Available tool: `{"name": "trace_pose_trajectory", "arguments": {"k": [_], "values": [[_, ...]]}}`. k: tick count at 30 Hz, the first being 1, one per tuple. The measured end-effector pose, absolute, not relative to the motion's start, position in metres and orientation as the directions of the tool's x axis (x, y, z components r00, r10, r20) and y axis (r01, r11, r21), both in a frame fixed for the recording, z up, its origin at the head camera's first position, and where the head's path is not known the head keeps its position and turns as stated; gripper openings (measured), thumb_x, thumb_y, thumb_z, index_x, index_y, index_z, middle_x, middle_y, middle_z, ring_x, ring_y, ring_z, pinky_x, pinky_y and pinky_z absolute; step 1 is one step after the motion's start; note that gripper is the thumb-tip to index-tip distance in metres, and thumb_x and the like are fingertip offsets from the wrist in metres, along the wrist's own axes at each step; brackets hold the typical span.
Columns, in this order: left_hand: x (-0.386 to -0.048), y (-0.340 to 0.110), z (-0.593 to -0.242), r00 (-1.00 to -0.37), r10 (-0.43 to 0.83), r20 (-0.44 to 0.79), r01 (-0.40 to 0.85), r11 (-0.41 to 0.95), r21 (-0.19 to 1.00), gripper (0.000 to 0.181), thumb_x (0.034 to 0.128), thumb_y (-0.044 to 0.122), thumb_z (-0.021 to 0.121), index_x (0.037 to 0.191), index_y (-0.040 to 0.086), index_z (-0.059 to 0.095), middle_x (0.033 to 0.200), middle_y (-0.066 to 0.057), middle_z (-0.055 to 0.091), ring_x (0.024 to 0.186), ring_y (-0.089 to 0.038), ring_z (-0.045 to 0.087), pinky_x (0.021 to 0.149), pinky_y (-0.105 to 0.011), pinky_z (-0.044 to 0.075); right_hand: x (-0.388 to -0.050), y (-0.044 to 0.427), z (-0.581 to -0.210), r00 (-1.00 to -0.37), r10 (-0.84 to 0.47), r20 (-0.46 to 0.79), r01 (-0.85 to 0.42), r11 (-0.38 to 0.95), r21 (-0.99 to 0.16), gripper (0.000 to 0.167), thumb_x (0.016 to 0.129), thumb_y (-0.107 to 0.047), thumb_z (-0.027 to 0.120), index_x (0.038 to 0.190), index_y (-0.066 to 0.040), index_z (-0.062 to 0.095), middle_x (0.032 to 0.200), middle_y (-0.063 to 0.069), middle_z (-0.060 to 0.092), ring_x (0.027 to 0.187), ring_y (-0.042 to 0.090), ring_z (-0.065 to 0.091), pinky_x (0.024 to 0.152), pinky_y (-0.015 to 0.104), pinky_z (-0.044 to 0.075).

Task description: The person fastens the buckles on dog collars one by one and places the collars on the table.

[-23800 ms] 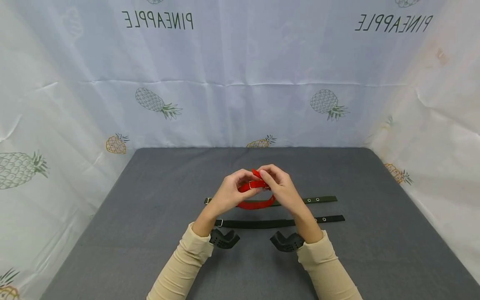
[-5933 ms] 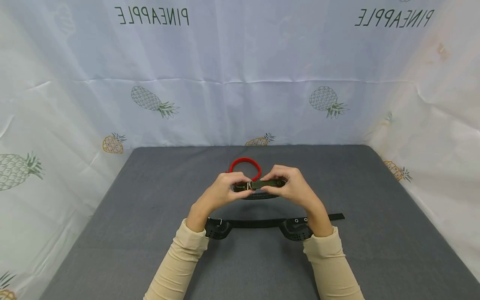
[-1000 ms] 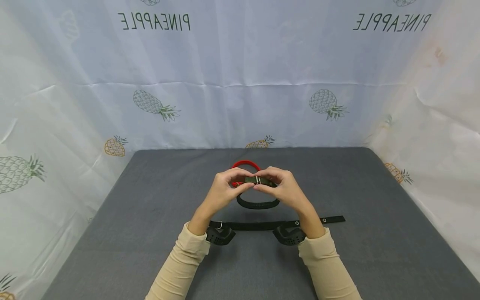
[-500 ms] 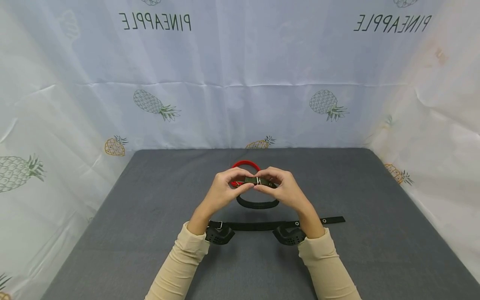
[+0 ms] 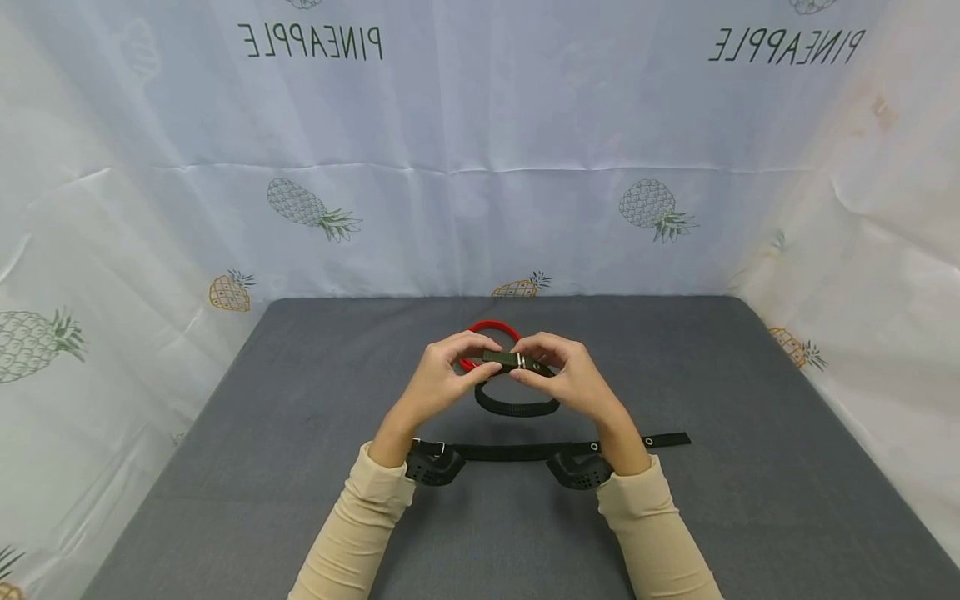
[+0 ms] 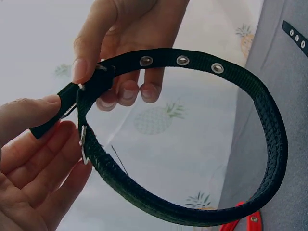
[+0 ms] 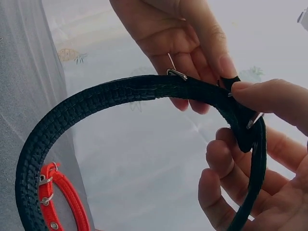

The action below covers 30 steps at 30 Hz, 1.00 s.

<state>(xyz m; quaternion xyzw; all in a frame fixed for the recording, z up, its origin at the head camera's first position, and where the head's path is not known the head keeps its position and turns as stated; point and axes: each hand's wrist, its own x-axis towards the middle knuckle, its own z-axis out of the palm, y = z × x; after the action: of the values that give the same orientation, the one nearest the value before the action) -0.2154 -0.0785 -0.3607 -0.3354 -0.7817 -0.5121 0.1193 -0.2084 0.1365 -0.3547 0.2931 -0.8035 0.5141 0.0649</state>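
Note:
A dark green collar [image 5: 517, 409] is bent into a loop above the table, its metal buckle [image 5: 521, 361] between the two hands. My left hand [image 5: 442, 379] pinches the strap end left of the buckle; in the left wrist view that end [image 6: 44, 126] sticks out past the thumb. With thumb and fingers my right hand [image 5: 573, 379] pinches the strap just right of the buckle. Eyelets [image 6: 182, 60] show along the loop in the left wrist view. The buckle's prong is too small to make out.
Behind the hands a red collar [image 5: 491, 324] lies on the grey table [image 5: 247, 433], closed into a ring. A black strap [image 5: 517, 452] lies straight across nearer the body, partly under the wrists. Pineapple-print curtains [image 5: 480, 233] stand behind and at both sides.
Over the last half second my left hand has shifted slightly left, and more of the strap end shows beside the buckle. Several seconds ago the pinched buckle was further left.

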Motion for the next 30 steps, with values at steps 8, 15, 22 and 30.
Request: {"name": "trace_pose_trajectory", "arguments": {"k": [8,15,22,30], "values": [[-0.217,-0.088,-0.357,-0.787,0.345,0.511,0.592,0.194,0.782,0.020,0.0860,0.003,0.070,0.106,0.000,0.066,0.098,-0.016,0.067,0.083,-0.003,0.064,0.079,-0.021,0.056,-0.211,0.140,-0.355,-0.846,-0.378,0.376,-0.498,0.309,-0.810,0.023,0.085,-0.003,0.070,0.107,-0.001,0.065,0.097,0.017,0.067,0.081,0.001,0.059,0.076,0.022,0.054],[-0.219,-0.094,-0.354,-0.790,0.325,0.520,0.589,0.167,0.790,0.020,0.0862,0.000,0.068,0.106,-0.003,0.065,0.100,-0.019,0.066,0.090,0.003,0.062,0.088,-0.018,0.054,-0.211,0.141,-0.354,-0.855,-0.369,0.364,-0.484,0.318,-0.815,0.023,0.086,-0.004,0.070,0.108,-0.001,0.064,0.100,0.018,0.067,0.083,0.000,0.059,0.077,0.022,0.053],[-0.219,-0.094,-0.354,-0.788,0.332,0.519,0.587,0.148,0.796,0.021,0.0861,-0.003,0.067,0.107,-0.004,0.065,0.101,-0.020,0.065,0.089,0.003,0.061,0.087,-0.021,0.055,-0.212,0.142,-0.356,-0.844,-0.389,0.369,-0.492,0.286,-0.823,0.019,0.087,-0.003,0.067,0.106,-0.001,0.063,0.097,0.018,0.065,0.081,0.001,0.059,0.075,0.022,0.053],[-0.218,-0.093,-0.354,-0.791,0.340,0.509,0.567,0.097,0.818,0.021,0.0864,-0.004,0.066,0.107,-0.005,0.063,0.101,-0.023,0.064,0.086,0.000,0.060,0.083,-0.017,0.053,-0.211,0.141,-0.354,-0.842,-0.395,0.368,-0.488,0.265,-0.832,0.016,0.089,-0.003,0.065,0.105,0.001,0.062,0.100,0.018,0.064,0.084,0.003,0.058,0.078,0.022,0.052]]}}
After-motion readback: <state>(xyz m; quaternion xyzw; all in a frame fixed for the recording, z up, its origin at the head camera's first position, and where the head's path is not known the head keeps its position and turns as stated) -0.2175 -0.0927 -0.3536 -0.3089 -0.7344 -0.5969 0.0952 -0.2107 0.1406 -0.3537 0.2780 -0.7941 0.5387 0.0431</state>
